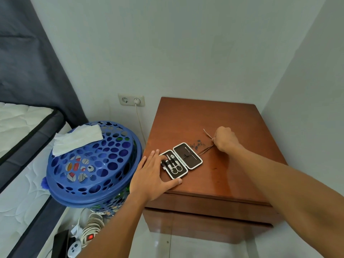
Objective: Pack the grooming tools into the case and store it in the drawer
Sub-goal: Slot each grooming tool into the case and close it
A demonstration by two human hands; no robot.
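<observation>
A small black grooming case (188, 157) with a white border lies open on the brown wooden nightstand (214, 118). Its left half holds scissors (176, 167) and other small metal tools. My left hand (152, 174) rests flat against the case's left edge, fingers spread, thumb along the front. My right hand (225, 139) is closed on thin metal tools to the right of the case: a tweezers (206, 150) points down toward the case, and another slim tool (207, 133) sticks up to the left. The drawers (210, 205) below the top are closed.
A blue perforated laundry basket (93, 164) with a white tissue (78, 138) on its lid stands left of the nightstand. A mattress (20, 146) lies further left. Coiled cables and a power strip (89, 231) are on the floor. Walls close in behind and right.
</observation>
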